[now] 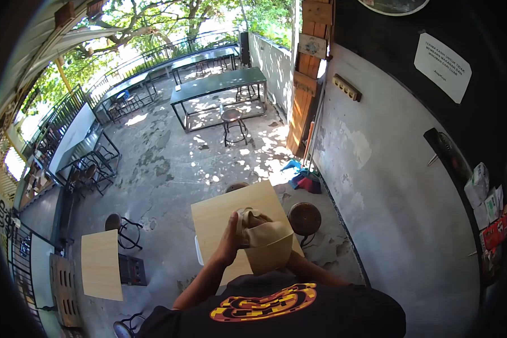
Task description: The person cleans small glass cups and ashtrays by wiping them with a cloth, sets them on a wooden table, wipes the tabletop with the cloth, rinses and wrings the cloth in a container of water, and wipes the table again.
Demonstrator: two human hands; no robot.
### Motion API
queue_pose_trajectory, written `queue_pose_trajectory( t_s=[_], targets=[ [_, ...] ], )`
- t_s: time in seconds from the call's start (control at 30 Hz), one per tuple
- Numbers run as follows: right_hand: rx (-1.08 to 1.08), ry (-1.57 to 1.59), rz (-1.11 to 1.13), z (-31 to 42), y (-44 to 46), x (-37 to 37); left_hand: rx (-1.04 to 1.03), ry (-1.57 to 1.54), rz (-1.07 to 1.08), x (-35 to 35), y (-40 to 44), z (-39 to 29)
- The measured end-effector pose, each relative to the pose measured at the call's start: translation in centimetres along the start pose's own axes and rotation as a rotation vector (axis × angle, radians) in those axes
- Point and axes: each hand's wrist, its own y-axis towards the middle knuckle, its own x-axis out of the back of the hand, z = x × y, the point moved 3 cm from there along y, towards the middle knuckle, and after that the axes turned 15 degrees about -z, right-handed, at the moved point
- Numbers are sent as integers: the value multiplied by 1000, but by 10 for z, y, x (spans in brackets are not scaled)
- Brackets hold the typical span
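A beige cloth or soft bag (262, 228) is bunched up above a light wooden table (214, 217), close in front of my chest. My left hand (230, 239) presses against its left side, with the fingers pointing up and partly wrapped round its edge. The lower part of the beige material hangs as a smooth flap towards my shirt. My right forearm reaches in from the right, and the right hand is hidden behind the flap. A white edge of something shows at the left side of the table.
Round stools (304, 218) stand right of and behind the table. A second wooden table (101, 265) is at the left, beside a dark crate (133, 270). A long green table (219, 84) is farther back. A grey wall (377, 146) runs along the right, with cleaning tools (307, 177) beside it.
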Motion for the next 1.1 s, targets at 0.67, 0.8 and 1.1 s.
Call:
queue_pose_trajectory(
  t_s=[0.67,0.8,1.1],
  targets=[
    [-913,865,-20,-30,-38,32,-527,363,-40,-46,38,-29],
    [-739,590,-211,-25,-39,92,-422,372,53,-91,43,-17],
    [-595,825,-931,25,-52,269,1,146,518,-252,87,35]
  ],
)
